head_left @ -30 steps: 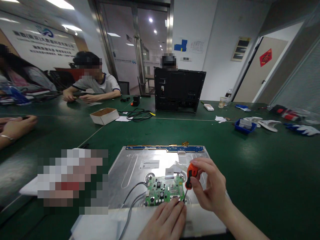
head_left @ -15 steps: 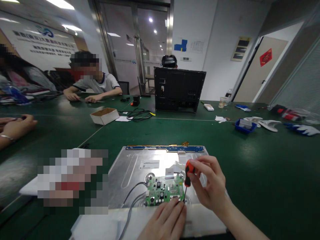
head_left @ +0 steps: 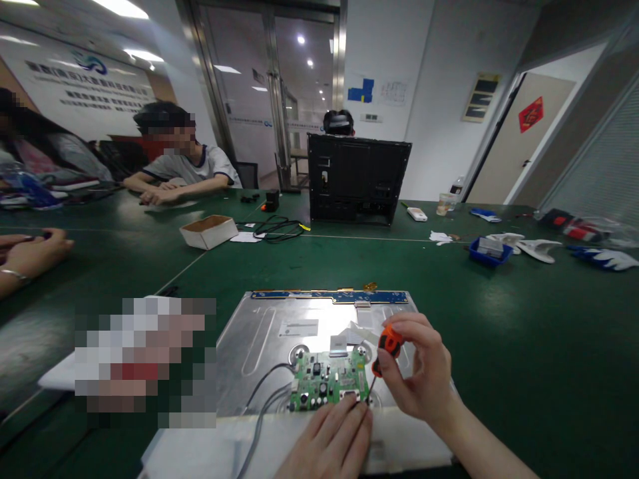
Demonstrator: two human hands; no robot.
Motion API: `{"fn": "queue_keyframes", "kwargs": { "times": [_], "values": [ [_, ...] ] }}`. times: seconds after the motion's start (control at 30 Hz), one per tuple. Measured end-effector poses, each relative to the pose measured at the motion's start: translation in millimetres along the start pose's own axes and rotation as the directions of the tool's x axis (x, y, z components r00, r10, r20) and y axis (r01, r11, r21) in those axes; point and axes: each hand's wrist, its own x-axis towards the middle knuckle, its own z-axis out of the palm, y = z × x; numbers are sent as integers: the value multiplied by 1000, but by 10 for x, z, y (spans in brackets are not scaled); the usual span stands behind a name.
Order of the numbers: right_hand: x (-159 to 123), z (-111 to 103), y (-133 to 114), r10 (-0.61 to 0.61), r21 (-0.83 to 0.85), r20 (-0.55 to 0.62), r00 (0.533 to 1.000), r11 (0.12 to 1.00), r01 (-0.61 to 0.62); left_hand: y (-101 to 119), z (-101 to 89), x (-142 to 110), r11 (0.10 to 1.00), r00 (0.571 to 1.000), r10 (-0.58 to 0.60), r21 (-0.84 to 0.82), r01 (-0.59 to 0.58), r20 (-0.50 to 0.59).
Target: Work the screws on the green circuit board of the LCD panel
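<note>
My right hand (head_left: 419, 366) grips the orange and black handle of a screwdriver (head_left: 388, 348) between thumb and fingers. The screwdriver leans to the right, its thin shaft pointing down to the lower right corner of a green circuit board (head_left: 329, 376). Whether its tip sits in a screw is too small to tell. My left hand (head_left: 337, 436) lies with outstretched fingers over the board's lower edge, fingertips close to the screwdriver tip. Beneath the board is a silver metal display panel (head_left: 264, 346) with a blue strip board along its far edge. Grey cables (head_left: 258, 432) run from the board's left side.
A black monitor (head_left: 359, 179) stands across the green table. An open cardboard box (head_left: 210, 233) and a coiled black cable (head_left: 279, 227) lie left of it. At right are a blue tray (head_left: 490, 253) and gloves (head_left: 604, 258). Other people sit at the left and behind the monitor.
The screwdriver handle has tilted further right, and my right hand has shifted with it. My left hand has stayed put. The person across at left has drawn their hands together.
</note>
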Motion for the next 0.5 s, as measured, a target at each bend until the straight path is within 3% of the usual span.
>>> {"fn": "queue_keyframes", "kwargs": {
  "times": [0.5],
  "values": [
    [-133, -18, 46, 66, 97, 34, 997, 993, -69, 7, 21, -36, 1000, 999, 8, -1, -8, 34]
  ]
}}
